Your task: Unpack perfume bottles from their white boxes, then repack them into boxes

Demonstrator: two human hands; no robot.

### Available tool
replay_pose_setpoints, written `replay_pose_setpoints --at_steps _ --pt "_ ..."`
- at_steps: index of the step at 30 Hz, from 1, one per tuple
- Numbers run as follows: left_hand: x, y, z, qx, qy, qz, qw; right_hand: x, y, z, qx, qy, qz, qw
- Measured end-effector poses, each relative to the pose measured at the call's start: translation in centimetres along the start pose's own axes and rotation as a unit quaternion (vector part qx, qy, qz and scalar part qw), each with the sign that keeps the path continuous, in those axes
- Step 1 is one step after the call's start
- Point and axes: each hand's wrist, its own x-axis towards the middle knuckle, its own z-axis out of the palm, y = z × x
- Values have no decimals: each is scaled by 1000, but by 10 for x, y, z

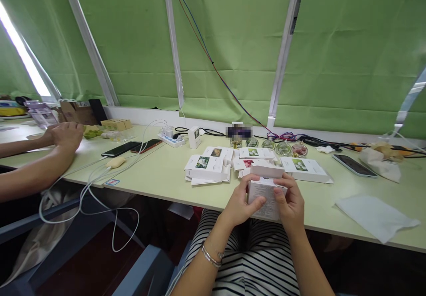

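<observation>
Between both hands, at the front edge of the table, is a small white cardboard box with fine print on the side toward me and its top flap raised. My left hand grips its left side, thumb across the printed face. On the right side, my right hand holds it with the thumb near the upper corner. Just beyond lie several flattened white boxes with flower pictures, among them a left stack and a right one. Behind them stand several round clear glass containers, one of them a reddish one. The inside of the held box is hidden.
An upright white box stands near a power strip. Phones and a cable-connected yellow case lie left; another phone and a white tissue lie right. Another person's hands rest at far left.
</observation>
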Motion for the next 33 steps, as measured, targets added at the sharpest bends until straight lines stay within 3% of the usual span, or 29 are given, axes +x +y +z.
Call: replay_pose_setpoints --at_steps 4,10,15,19,25,33 --pt "0 1 0 -1 -3 -2 1000 4 -5 6 113 78 -4 990" --pt "0 1 1 -25 -1 3 1000 9 -11 4 9 34 -25 999" --pt "0 -1 2 -54 4 -1 999 11 -12 1 -8 24 -20 999" --pt "5 0 3 -149 59 32 987 14 -13 -1 -21 4 -29 999" --pt "14 22 7 -132 201 -46 969 14 -17 -4 -42 -11 -41 998" --pt "10 35 7 -32 222 -36 974 12 -18 -7 -25 -32 -45 998"
